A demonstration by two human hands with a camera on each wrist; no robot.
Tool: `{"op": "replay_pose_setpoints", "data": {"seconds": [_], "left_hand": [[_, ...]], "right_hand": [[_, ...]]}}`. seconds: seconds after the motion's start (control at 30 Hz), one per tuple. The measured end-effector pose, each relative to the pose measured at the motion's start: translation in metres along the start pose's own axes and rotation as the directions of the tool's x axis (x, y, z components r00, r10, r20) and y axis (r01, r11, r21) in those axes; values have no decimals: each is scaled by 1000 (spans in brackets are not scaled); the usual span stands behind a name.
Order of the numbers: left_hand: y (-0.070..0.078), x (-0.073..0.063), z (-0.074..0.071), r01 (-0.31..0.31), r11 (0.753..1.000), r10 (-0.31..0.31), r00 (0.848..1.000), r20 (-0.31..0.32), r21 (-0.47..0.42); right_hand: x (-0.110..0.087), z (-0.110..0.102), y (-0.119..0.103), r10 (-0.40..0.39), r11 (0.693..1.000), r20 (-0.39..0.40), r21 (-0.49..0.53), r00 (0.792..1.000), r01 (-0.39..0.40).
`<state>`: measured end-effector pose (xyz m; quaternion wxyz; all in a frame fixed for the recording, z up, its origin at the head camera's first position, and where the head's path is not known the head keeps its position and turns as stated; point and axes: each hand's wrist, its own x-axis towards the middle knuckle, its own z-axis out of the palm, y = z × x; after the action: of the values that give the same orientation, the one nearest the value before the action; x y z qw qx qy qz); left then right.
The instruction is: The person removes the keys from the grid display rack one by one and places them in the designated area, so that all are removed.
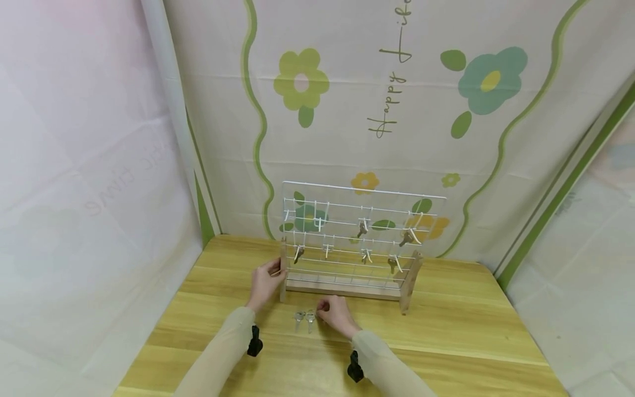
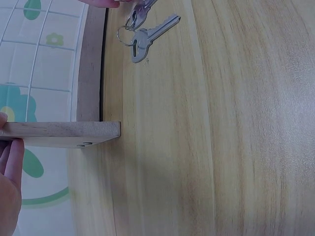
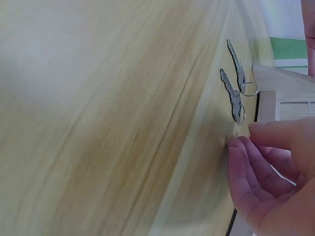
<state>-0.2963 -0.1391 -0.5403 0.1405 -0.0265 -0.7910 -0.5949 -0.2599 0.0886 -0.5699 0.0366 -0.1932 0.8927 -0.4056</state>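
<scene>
My left hand (image 1: 265, 284) grips the wooden left side post (image 2: 59, 130) of a white wire rack (image 1: 364, 193), thumb on one face and fingers on the other. On the table before the rack lie two silver keys, a left key (image 1: 299, 318) and a right key (image 1: 310, 317), each with a small ring. Beside the right key, my right hand (image 1: 338, 315) is low over the table, its fingers curled and the thumb close to the fingertips. Whether something is pinched there I cannot tell. Several keys hang from the rack's white hooks, one key (image 1: 299, 254) at the lower left.
The rack's wooden base bar (image 1: 342, 288) runs between its two posts, with the right post (image 1: 410, 284) at the far end. Behind stands a flower-printed curtain (image 1: 337, 149), with more cloth on both sides. Wooden table (image 1: 446, 342) surface stretches around the rack.
</scene>
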Motion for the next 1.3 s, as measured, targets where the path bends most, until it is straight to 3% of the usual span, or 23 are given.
{"op": "replay_pose_setpoints", "data": {"seconds": [0.3,0.47,0.63,1.03,1.17,1.3], "left_hand": [[-2,0,-2,10,1000,-11,1000,-2,-10],[-2,0,-3,11,1000,-11,1000,-8,-6],[-2,0,-3,24,1000,-24,1000,-1,-2],[1,0,-1,26,1000,-26,1000,5,3],[2,0,-1,37,999,-37,999,9,2],[2,0,-1,34,999,-34,999,13,5]], "right_hand": [[-4,-11,-4,1,1000,-33,-9,999,-2],[-1,-24,-8,-65,998,-87,-31,994,63],[-3,-39,-17,-83,996,-128,-29,988,80],[-16,-91,-52,0,1000,-222,14,975,3],[-18,-112,-63,-4,999,-280,36,960,14],[-20,-132,-72,-52,997,-370,38,927,71]]}}
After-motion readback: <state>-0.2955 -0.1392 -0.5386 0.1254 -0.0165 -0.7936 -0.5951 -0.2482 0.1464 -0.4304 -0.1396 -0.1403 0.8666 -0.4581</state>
